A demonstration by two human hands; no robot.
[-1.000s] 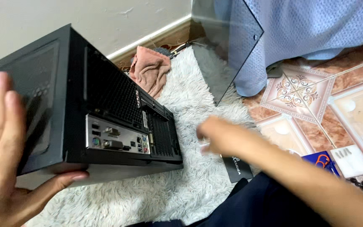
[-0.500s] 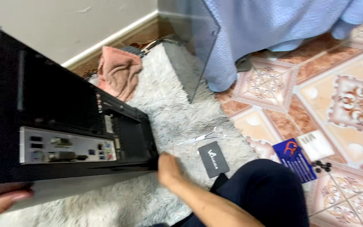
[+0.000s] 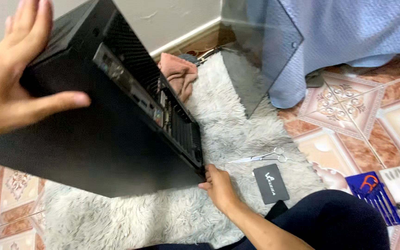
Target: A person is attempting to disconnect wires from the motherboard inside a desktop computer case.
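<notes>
Both hands [image 3: 10, 74] [image 3: 218, 185] on tilted computer case [image 3: 107, 139] — underside seemingly hidden.

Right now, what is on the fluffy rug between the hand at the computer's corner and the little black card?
Nothing. In the head view, only bare white rug lies between the right hand and the black card; the scissors sit farther up.

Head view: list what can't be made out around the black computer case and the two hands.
- Black computer case: its left end is cut off by the frame edge.
- Left hand: wrist runs out of frame.
- Right hand: fingertips hidden under the case's corner.
- Rear ports: too small and foreshortened.
- Screwdriver set: partly hidden behind the knee.
</notes>
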